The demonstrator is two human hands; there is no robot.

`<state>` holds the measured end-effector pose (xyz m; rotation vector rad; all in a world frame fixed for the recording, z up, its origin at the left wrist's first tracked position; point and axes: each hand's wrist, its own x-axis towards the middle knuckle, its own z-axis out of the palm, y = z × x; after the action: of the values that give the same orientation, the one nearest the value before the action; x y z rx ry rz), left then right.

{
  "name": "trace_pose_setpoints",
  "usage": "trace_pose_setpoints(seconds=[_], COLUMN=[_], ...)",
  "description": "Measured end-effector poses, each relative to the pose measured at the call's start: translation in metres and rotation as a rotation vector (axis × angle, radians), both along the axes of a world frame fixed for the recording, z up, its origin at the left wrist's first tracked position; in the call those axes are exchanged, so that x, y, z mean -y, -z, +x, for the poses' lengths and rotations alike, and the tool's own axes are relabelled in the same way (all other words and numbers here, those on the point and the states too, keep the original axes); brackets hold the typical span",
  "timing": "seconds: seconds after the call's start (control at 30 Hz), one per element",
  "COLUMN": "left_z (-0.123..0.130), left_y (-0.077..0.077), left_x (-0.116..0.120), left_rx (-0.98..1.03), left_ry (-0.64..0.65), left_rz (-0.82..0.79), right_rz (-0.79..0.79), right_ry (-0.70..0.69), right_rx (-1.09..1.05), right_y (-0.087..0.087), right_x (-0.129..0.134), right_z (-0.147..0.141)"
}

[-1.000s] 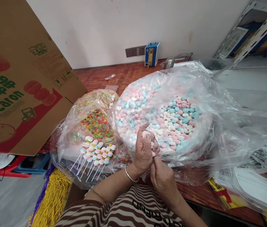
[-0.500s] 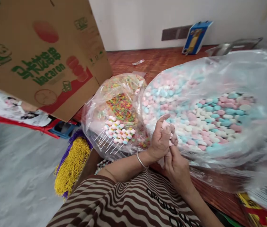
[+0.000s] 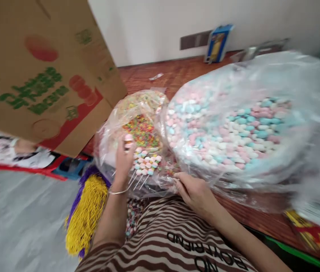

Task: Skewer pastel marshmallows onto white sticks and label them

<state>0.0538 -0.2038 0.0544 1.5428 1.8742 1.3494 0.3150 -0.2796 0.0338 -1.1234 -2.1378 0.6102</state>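
Several candy sticks (image 3: 147,164): lay side by side on the small bag, near the desk's near edge, heads toward the far edge and white stick ends toward the near one; they looked done, though the left hand hid part of the bunch and the count could not be told.
Candy stack (image 3: 128,140): stood up out of the left hand just beyond the candy sticks, pink above and below with a darker band between; it seemed a built piece not yet laid down, and whether a stick ran through it could not be told.
Left hand (image 3: 123,162): its grip was closed lightly around the candy stack, fingers curled, blurred.
Right hand (image 3: 196,190): its grip was nearly closed at the desk's near edge, thumb and fingertips together beside the clear plastic; whether they held anything could not be told.
Large bag (image 3: 290,71): spread over the right part of the desk (image 3: 173,71), with plenty of loose candies (image 3: 250,128) in pink, blue and white, so most of this supply looked unused.
Small bag (image 3: 105,139): sat left of the large bag, with a good heap of colourful rings (image 3: 142,128) left in it.
Cardboard box (image 3: 63,102): stood at the desk's left end; its contents were hidden.
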Motion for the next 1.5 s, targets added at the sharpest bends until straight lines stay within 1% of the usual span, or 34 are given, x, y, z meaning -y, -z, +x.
trace_pose_setpoints(seconds=[0.03, 0.1, 0.13, 0.2, 0.23, 0.27, 0.33, 0.4, 0.47, 0.53, 0.57, 0.63, 0.7, 0.8, 0.9, 1.03, 1.1, 1.17, 1.23, 1.3, 1.33, 1.4, 1.5], left_z=[-0.020, -0.049, -0.059, -0.071, -0.073, -0.073, -0.069, -0.061, -0.048, -0.031, -0.022, -0.001, 0.022, 0.054, 0.084, 0.117, 0.127, 0.131, 0.127, 0.115, 0.108, 0.092, 0.074], left_y=[-0.001, 0.003, 0.007, 0.017, 0.020, 0.023, 0.023, 0.019, 0.013, 0.007, 0.004, 0.001, -0.001, 0.000, 0.005, 0.017, 0.022, 0.027, 0.029, 0.030, 0.030, 0.030, 0.027], left_x=[-0.009, -0.026, -0.034, -0.045, -0.047, -0.049, -0.048, -0.046, -0.044, -0.041, -0.040, -0.037, -0.033, -0.025, -0.017, -0.011, -0.010, -0.011, -0.013, -0.015, -0.016, -0.017, -0.017], left_rx=[-0.182, -0.432, -0.511, -0.613, -0.654, -0.682, -0.704, -0.718, -0.697, -0.629, -0.591, -0.541, -0.497, -0.417, -0.340, -0.255, -0.251, -0.255, -0.234, -0.171, -0.122, 0.001, 0.182], left_ry=[-0.052, -0.051, -0.030, -0.014, 0.004, 0.005, -0.054, -0.136, -0.161, -0.125, -0.101, -0.045, 0.034, 0.183, 0.376, 0.601, 0.688, 0.745, 0.729, 0.633, 0.564, 0.413, 0.243], left_rz=[0.001, -0.069, -0.157, -0.415, -0.484, -0.496, -0.479, -0.361, -0.182, -0.023, 0.026, 0.083, 0.138, 0.225, 0.254, 0.256, 0.218, 0.172, 0.171, 0.192, 0.195, 0.168, 0.119], right_rz=[-0.008, -0.028, -0.038, -0.053, -0.058, -0.060, -0.058, -0.042, -0.030, -0.022, -0.012, 0.019, 0.048, 0.082, 0.120, 0.173, 0.223, 0.243, 0.228, 0.203, 0.190, 0.187, 0.220], right_ry=[0.013, 0.081, 0.135, 0.272, 0.350, 0.434, 0.597, 0.730, 0.791, 0.784, 0.774, 0.783, 0.825, 0.811, 0.696, 0.403, 0.323, 0.286, 0.249, 0.226, 0.260, 0.374, 0.477], right_rx=[-0.003, -0.016, -0.022, -0.023, -0.011, 0.016, 0.115, 0.244, 0.337, 0.399, 0.431, 0.512, 0.581, 0.578, 0.481, 0.303, 0.273, 0.250, 0.188, 0.105, 0.081, 0.063, 0.063], right_y=[-0.004, -0.012, -0.016, -0.021, -0.022, -0.023, -0.021, -0.016, -0.011, -0.006, -0.003, 0.004, 0.011, 0.018, 0.021, 0.025, 0.030, 0.034, 0.037, 0.038, 0.038, 0.035, 0.023], right_x=[0.002, 0.003, 0.002, -0.001, -0.003, -0.006, -0.012, -0.021, -0.031, -0.042, -0.048, -0.061, -0.074, -0.089, -0.093, -0.087, -0.085, -0.084, -0.081, -0.077, -0.074, -0.067, -0.055], right_z=[0.007, 0.025, 0.036, 0.062, 0.076, 0.090, 0.117, 0.138, 0.150, 0.154, 0.153, 0.147, 0.139, 0.121, 0.092, 0.050, 0.038, 0.037, 0.047, 0.063, 0.072, 0.087, 0.092])
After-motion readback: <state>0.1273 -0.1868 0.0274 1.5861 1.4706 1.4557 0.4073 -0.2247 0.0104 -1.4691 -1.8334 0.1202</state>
